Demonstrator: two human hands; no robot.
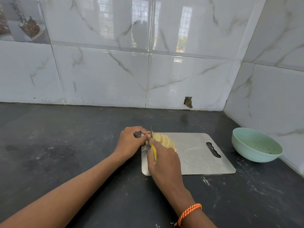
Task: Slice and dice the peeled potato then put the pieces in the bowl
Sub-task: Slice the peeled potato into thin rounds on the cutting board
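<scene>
Right hand (164, 163) gripping knife (154, 151), left hand (131, 142) pinching potato (162, 140) at board's (197, 155) left edge

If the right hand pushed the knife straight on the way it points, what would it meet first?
Likely nothing nearby: the knife in the right hand points away toward the tiled wall, across bare counter. Depth is uncertain.
</scene>
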